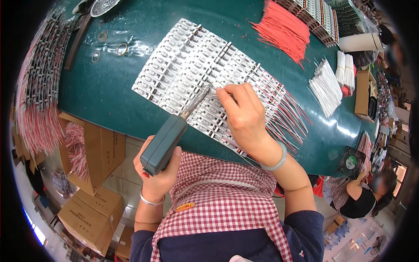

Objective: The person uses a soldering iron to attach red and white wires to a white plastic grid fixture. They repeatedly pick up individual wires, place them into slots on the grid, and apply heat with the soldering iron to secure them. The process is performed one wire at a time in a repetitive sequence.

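Note:
My left hand (158, 163) is wrapped round the dark green body of a soldering gun (163, 144). The gun's metal barrel slants up and to the right, and its tip rests over a sheet of white plastic parts with small metal contacts (174, 56). Close beside that tip, my right hand (244, 111) is pinched, thumb against forefinger. What it holds is too small to make out, though thin white strands show near the fingertips. Red and white wires (286, 118) fan out from the sheet's right side, partly behind my right hand.
Red wires (283, 30) lie loose at the far side of the green table (104, 102), with white wires (326, 87) to the right. Wired strips (41, 87) hang over the left edge. Cardboard boxes (94, 218) stand below left. A small fan (351, 162) and another person (362, 192) are at right.

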Demonstrator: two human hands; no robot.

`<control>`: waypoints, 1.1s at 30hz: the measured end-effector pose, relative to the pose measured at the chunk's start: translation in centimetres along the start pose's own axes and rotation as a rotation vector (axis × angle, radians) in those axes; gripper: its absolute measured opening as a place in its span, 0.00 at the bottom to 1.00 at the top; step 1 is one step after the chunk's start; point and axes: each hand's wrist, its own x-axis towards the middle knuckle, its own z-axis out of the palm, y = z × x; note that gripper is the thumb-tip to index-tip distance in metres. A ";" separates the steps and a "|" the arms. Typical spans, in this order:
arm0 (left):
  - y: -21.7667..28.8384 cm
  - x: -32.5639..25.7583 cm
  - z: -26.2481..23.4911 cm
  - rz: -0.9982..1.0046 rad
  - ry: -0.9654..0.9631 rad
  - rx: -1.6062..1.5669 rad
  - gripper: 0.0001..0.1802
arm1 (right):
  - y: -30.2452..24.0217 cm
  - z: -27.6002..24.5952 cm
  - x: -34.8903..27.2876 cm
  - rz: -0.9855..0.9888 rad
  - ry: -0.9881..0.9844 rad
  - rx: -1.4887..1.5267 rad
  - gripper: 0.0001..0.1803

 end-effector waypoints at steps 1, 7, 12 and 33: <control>0.1 0.1 0.0 0.016 -0.001 0.010 0.12 | 0.0 0.0 0.0 0.000 -0.003 0.002 0.18; 0.2 0.2 0.0 0.080 -0.017 0.069 0.11 | 0.0 0.0 -0.1 -0.002 -0.005 0.003 0.18; -0.1 -0.2 -0.1 0.106 0.025 0.068 0.12 | 0.0 0.1 -0.2 -0.001 -0.005 -0.012 0.17; -0.1 -0.1 0.3 0.126 0.008 0.026 0.13 | 0.1 0.3 -0.3 0.009 0.033 0.009 0.17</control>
